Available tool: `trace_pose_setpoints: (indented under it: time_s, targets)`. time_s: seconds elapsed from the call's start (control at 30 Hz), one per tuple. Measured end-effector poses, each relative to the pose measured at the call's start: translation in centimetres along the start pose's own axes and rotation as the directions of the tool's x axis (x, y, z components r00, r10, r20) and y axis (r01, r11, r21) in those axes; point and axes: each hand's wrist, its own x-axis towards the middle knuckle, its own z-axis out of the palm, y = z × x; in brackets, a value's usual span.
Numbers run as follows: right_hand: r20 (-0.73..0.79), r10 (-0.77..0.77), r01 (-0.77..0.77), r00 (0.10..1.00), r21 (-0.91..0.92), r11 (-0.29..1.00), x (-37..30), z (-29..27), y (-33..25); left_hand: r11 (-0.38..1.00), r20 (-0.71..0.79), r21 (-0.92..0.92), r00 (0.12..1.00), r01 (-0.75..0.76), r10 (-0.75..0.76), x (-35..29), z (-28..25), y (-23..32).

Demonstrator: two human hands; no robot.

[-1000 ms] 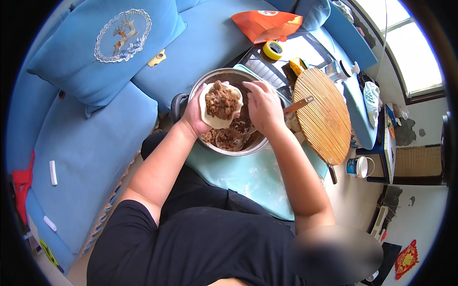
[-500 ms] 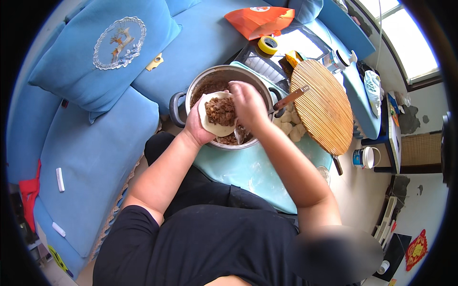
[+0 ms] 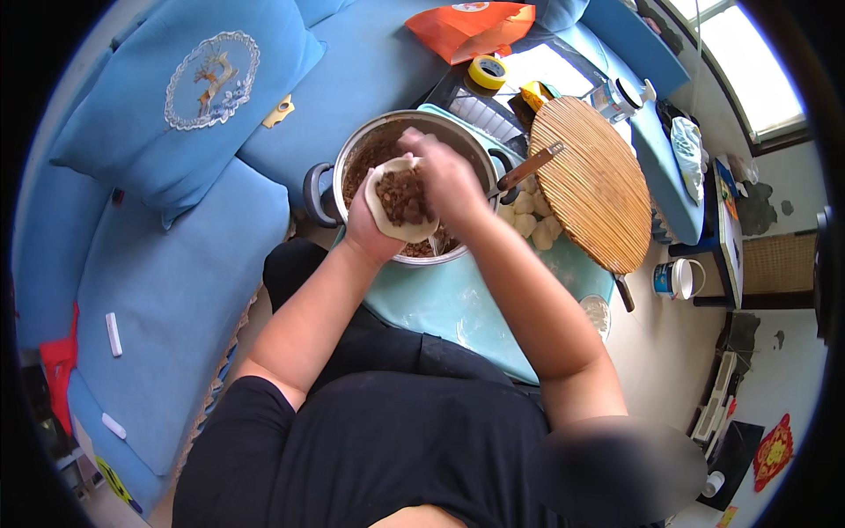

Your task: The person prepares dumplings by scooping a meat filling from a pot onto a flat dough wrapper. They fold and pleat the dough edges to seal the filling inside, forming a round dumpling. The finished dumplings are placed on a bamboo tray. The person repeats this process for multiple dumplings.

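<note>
A round, pale dough wrapper (image 3: 412, 233) heaped with crumbly brown filling (image 3: 403, 195) rests in my left hand (image 3: 368, 231), whose fingers curl round it from the left and beneath. My right hand (image 3: 451, 180) is at the wrapper's right and far edge, its fingers blurred by motion, so their grip cannot be made out. Both hands are over a big metal pot (image 3: 377, 129) with dark handles and more brown filling inside. A utensil with a wooden handle (image 3: 528, 169) leans on the pot's right rim; a shiny metal part shows below my right hand.
Pale dough pieces (image 3: 531, 216) lie right of the pot on a flour-dusted, light-green tabletop (image 3: 440, 299). A round slatted board (image 3: 591, 185) overhangs the table's right side. Yellow tape (image 3: 488, 72) and an orange bag (image 3: 471, 31) are behind. A blue sofa (image 3: 176, 290) stands left.
My right hand's fingers have shifted a little along the wrapper's far edge and are more blurred. The left hand still holds the filled wrapper, and the whole view has shifted slightly.
</note>
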Motion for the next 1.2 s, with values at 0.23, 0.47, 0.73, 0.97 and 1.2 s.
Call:
trace_pose_setpoints:
  time_s: [0.23,0.47,0.73,0.97,1.2]
  targets:
    - [-0.101,-0.208,0.178,0.973,-0.242,0.954,-0.9,-4.2,1.4,0.999,-0.001,-0.037,1.000,-0.021,0.021,0.0,1.2,0.5]
    - [0.173,-0.269,0.318,0.947,-0.602,0.733,-3.6,-2.9,0.0,0.995,0.023,-0.086,0.998,-0.057,0.060,-0.4,1.1,0.4]
    - [0.181,-0.272,0.325,0.945,-0.592,0.738,-3.9,-3.3,0.0,0.993,0.065,-0.113,0.997,-0.030,0.038,-0.7,1.1,0.4]
    - [0.237,-0.270,0.359,0.933,-0.654,0.666,-2.7,-3.3,-1.1,0.998,-0.035,-0.053,0.999,-0.018,0.017,-0.7,1.1,-0.2]
    - [0.237,-0.265,0.355,0.935,-0.582,0.732,-3.0,-3.4,-0.4,0.997,-0.013,-0.070,0.999,-0.038,0.037,-0.5,1.0,-0.2]
